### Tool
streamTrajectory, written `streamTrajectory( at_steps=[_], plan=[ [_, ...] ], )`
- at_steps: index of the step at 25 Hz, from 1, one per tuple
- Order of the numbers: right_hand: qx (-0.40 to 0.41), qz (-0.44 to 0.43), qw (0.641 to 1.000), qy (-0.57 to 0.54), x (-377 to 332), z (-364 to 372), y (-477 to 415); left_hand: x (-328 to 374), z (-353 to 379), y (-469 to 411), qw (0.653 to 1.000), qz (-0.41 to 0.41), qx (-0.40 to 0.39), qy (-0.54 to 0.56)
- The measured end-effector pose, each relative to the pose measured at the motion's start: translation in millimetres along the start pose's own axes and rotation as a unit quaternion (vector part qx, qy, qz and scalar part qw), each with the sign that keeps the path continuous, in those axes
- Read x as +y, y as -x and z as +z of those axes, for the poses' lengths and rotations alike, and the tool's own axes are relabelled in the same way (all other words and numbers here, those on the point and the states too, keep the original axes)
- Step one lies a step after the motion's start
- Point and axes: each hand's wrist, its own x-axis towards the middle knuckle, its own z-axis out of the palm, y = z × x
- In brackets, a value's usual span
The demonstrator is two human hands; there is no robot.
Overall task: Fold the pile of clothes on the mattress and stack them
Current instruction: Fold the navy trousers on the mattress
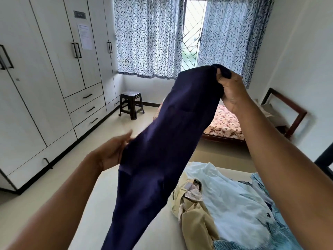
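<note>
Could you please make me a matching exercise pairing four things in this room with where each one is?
Things:
1 navy garment
2 stool
3 beige garment
4 paper

Places:
A on the wardrobe
B lying on the mattress
C held up in the right hand
D standing below the window

Pairs: 1-C, 2-D, 3-B, 4-A

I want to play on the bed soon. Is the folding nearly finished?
Not nearly. No folded stack shows yet. The right hand grips the top of a dark blue garment held up in the air, and the left hand touches its side. Left to do: a tan garment, a white shirt and a blue patterned cloth lie crumpled on the mattress.
</note>
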Motion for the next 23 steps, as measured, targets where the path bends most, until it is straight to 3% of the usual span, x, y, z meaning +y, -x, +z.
streamTrajectory(
  at_steps=[2, 5, 7, 12, 19, 21, 23],
  plan=[
    [-0.015, 0.001, 1.0, 0.006, 4, 5, 0, 9, 5, 2, 0.998, 0.01, 0.003, -0.056],
    [-0.024, 0.0, 1.0, 0.002, 7, 5, -4, 17, 2, -5, 0.968, 0.183, 0.16, 0.065],
    [-0.017, -0.005, 1.0, -0.002, 4, 3, -7, 18, -8, -6, 0.937, 0.257, 0.207, 0.115],
    [-0.024, -0.018, 1.0, 0.004, 0, 8, -7, 28, -33, 5, 0.964, 0.198, 0.169, -0.059],
    [-0.004, -0.024, 1.0, -0.008, -9, 5, -4, 30, -29, 32, 0.959, 0.218, 0.069, -0.17],
    [-0.016, -0.021, 1.0, -0.004, -8, 7, 2, 27, -28, 31, 0.922, 0.252, 0.157, -0.248],
    [-0.04, -0.008, 0.999, 0.003, -7, 10, 8, 21, -33, 25, 0.844, 0.263, 0.266, -0.384]
  ],
)
